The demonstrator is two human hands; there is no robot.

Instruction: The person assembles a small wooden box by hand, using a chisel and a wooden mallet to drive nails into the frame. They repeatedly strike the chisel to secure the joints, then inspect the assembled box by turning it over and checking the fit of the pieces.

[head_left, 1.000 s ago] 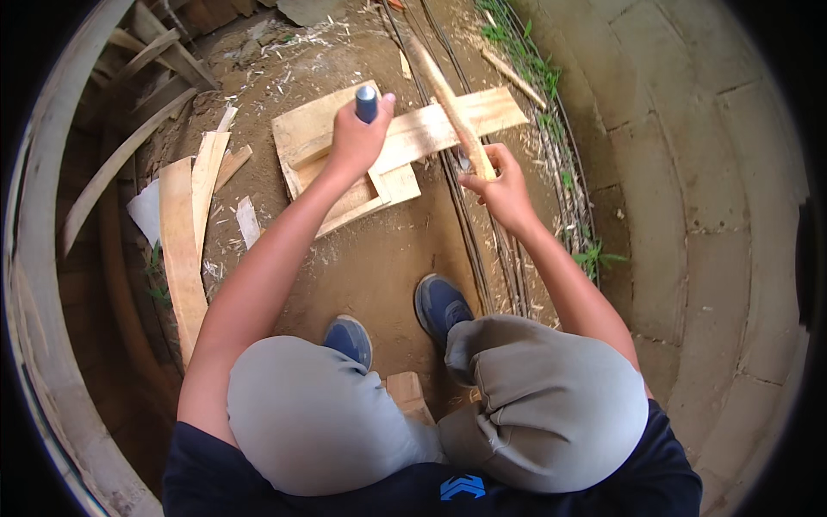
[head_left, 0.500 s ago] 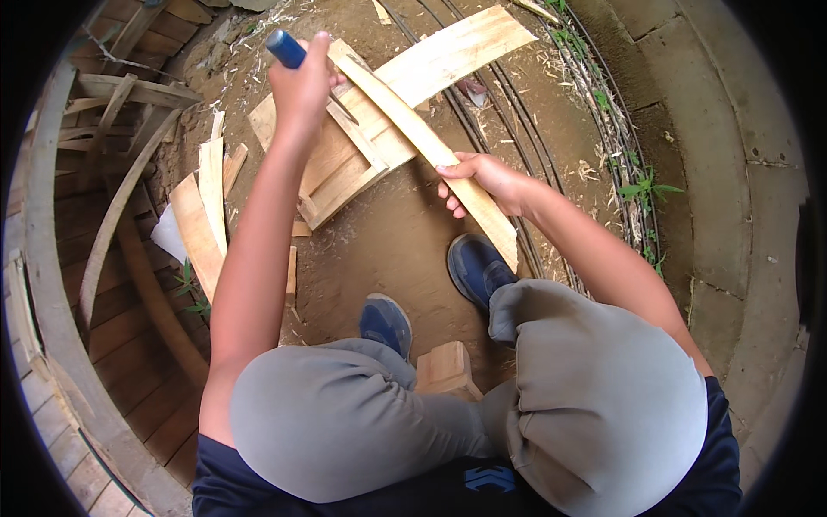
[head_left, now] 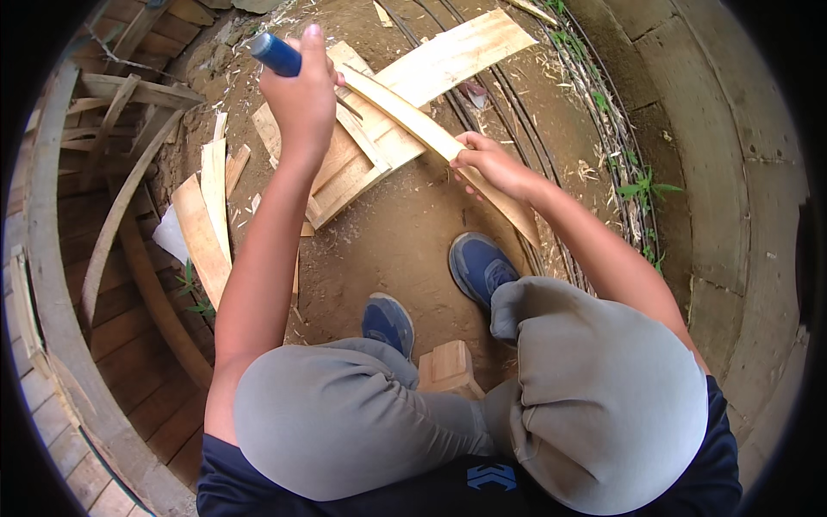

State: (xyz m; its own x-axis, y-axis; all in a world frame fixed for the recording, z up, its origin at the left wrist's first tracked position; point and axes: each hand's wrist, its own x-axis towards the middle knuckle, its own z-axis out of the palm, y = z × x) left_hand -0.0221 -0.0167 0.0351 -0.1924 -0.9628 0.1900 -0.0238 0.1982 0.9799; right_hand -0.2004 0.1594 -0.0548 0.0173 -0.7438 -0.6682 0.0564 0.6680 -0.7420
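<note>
While the person's grey-clad knees [head_left: 323,422] are filling the near part of the scene, both arms are reaching out past them toward a pale wooden strip [head_left: 413,121]. The right hand [head_left: 498,168] is grasping this strip on its nearer half, so that the longer length is extending to the far left of the grip and a shorter tail is sticking out to the near right, above the ground by the right shoe [head_left: 482,267]. The far end of the strip is sitting just beside the left hand [head_left: 300,108], which is clenching a blue handle [head_left: 277,56], the thumb pointing toward the far side. The handle's butt is poking out on the fist's far left, and a dark blade [head_left: 350,109] is showing only partly on its right, close to the strip's left edge; whether the two are touching, one cannot tell. Behind the strip, a wooden frame [head_left: 366,183] is lying on the earth, and a wide board [head_left: 465,53] is stretching from it toward the far right, over dark cables [head_left: 517,112]. Thin offcuts [head_left: 215,185] are resting to the left of the frame, and a wooden block [head_left: 446,366] is standing between the legs, near the left shoe [head_left: 388,325].
</note>
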